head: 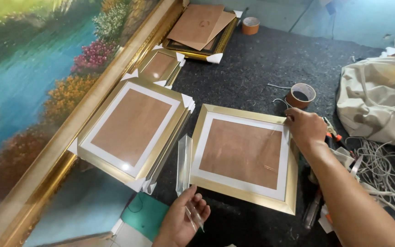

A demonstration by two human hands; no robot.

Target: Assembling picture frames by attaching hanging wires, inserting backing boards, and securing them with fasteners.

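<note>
We note our left hand [179,224] clamped on a clear corner strip [184,167], its long axis running away from us just left of the gold frame [245,158] on the tabletop [252,68], while our right hand [305,128] pinches the frame's far right corner.

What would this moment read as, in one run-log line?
left hand: holds clear corner strip | right hand: on gold frame top-right corner | beside: frame stack, tape roll
</note>
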